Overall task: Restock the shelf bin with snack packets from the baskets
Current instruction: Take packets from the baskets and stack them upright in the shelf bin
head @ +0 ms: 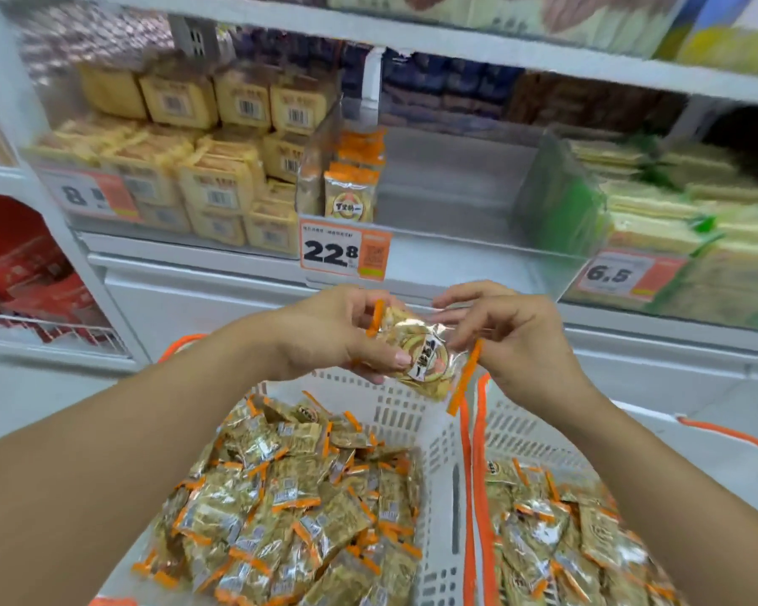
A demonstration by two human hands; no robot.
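My left hand [338, 334] grips a small stack of clear snack packets [416, 356] with orange ends, held above the baskets. My right hand [508, 338] pinches the stack's right side, its fingertips on the wrapper. Below, the left white basket [416, 413] holds several such packets [281, 509], and the right white basket [526, 426] holds more [556, 531]. The clear shelf bin [456, 190] above the 22.8 price tag [344, 253] has a few upright packets [351, 190] at its left end; the remainder of it looks bare.
Yellow biscuit packs [202, 159] fill the bin to the left, green and yellow packs [674, 212] the bin to the right. Red boxes [23, 264] sit on a lower left shelf. Orange basket handles [736, 435] stick out at both sides.
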